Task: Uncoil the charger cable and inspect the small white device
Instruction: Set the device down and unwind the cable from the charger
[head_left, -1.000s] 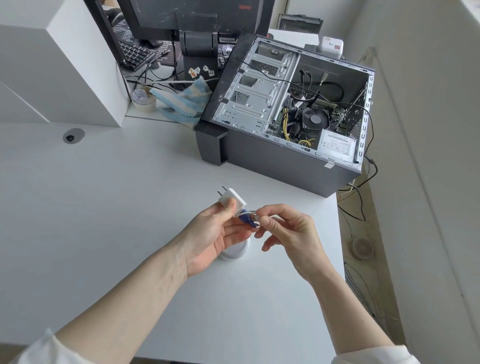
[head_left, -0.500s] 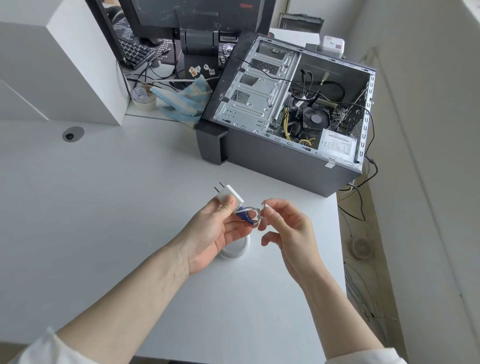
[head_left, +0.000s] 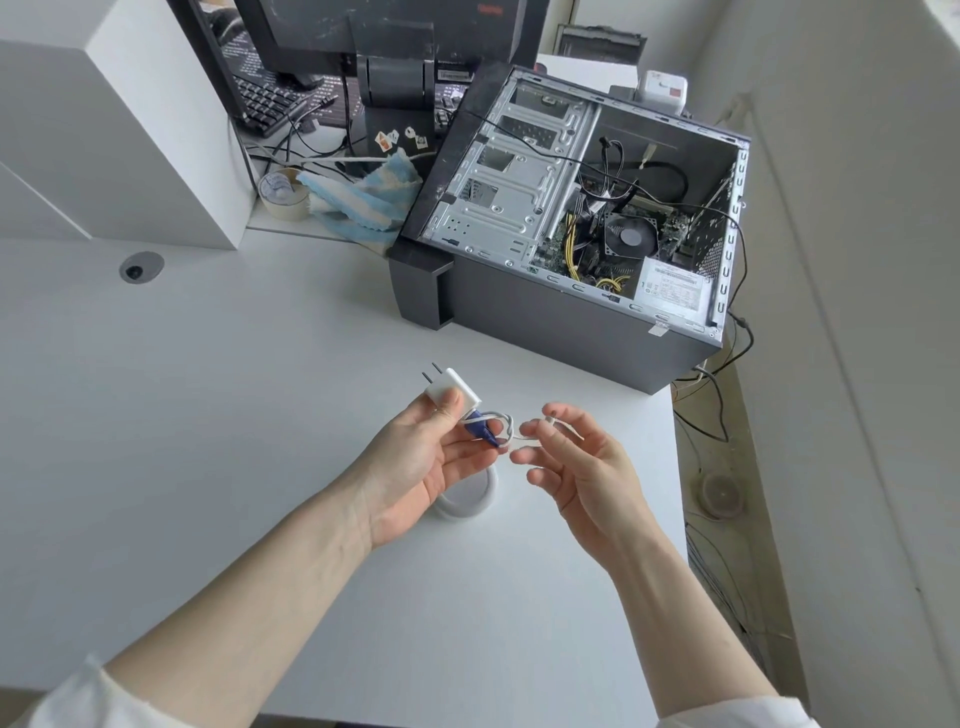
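Note:
My left hand (head_left: 421, 457) holds a small white charger plug (head_left: 451, 392), its two prongs pointing up and left. A white cable (head_left: 506, 423) with a dark blue band (head_left: 480, 430) loops out of the plug. My right hand (head_left: 576, 460) pinches the cable's free end between thumb and fingers, just right of the loop. A small white round device (head_left: 470, 501) lies on the white desk (head_left: 218, 415), partly hidden under my left hand.
An open dark computer case (head_left: 571, 223) lies on its side at the back right, wires trailing off the desk edge. Behind it stand a monitor (head_left: 395, 36), a keyboard, a blue striped cloth (head_left: 363, 200) and a tape roll (head_left: 283, 192). A white box (head_left: 104, 130) sits back left.
My right hand has drawn the cable end a little to the right, away from my left hand, and the loop has loosened. The plug stays in my left hand.

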